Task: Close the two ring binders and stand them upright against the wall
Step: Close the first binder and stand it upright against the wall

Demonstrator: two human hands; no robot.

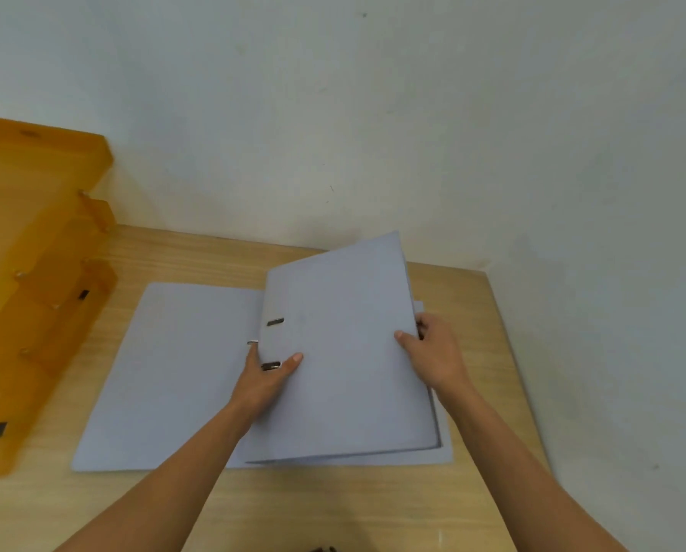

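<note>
While both binders lie on the desk (214, 253), neither stands against the wall (373, 113) yet, so most of the task appears to be left. The upper binder (345, 352) looks nearly closed: its cover sits tilted, raised at the far end, with a narrow gap showing along the near and right edges. The left hand (263, 376) grips it at the spine, thumb on the cover beside a metal slot and fingers (252, 352) curled underneath. The right hand (433, 352) clasps the cover's open right edge, thumb on top, fingers wrapped around the edge. Beneath it, the lower binder (166, 372) lies flat and spread wide open, its left cover bare. An orange tray stack (35, 272) stands at the desk's left, near the wall. Closing the lower binder and standing both upright seem to remain.
</note>
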